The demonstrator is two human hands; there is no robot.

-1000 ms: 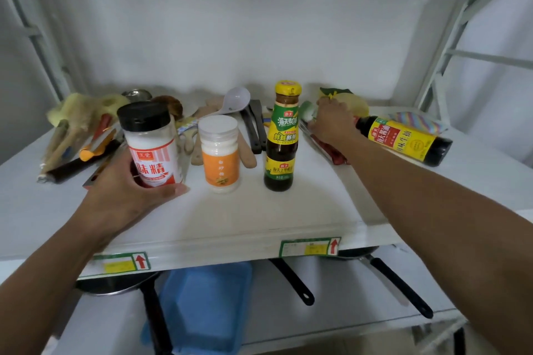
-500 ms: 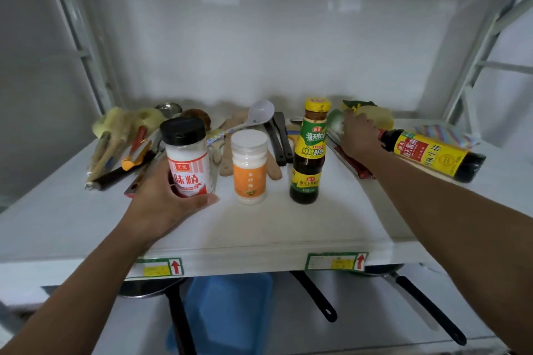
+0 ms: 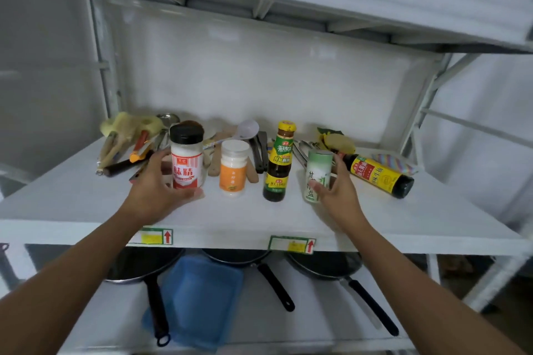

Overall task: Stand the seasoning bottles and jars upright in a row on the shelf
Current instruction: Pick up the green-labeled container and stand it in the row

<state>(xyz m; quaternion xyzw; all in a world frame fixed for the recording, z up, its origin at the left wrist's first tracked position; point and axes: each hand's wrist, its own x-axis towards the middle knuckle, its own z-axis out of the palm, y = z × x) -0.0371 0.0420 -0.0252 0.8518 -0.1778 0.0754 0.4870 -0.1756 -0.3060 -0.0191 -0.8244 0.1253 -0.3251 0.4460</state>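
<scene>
On the white shelf [image 3: 86, 199] a row stands upright: a black-capped jar with a red and white label [image 3: 187, 160], a small white jar with an orange label [image 3: 233, 167], and a dark sauce bottle with a yellow cap [image 3: 278, 163]. My left hand [image 3: 157, 190] wraps the black-capped jar from the left. My right hand [image 3: 336, 187] holds a pale green salt shaker [image 3: 317, 174] upright just right of the sauce bottle. A dark soy bottle with a yellow label [image 3: 380, 174] lies on its side at the right.
Cooking utensils, a white spoon [image 3: 248, 130] and spatulas lie at the back of the shelf, with yellow gloves [image 3: 127, 127] at the left and a yellow sponge [image 3: 340, 143] at the right. Below hang black pans [image 3: 274, 277] and a blue tray [image 3: 199, 300]. Another shelf is overhead.
My right hand came back from the rear of the shelf holding the green salt shaker and brought it upright beside the sauce bottle. The left hand stayed on the black-capped jar.
</scene>
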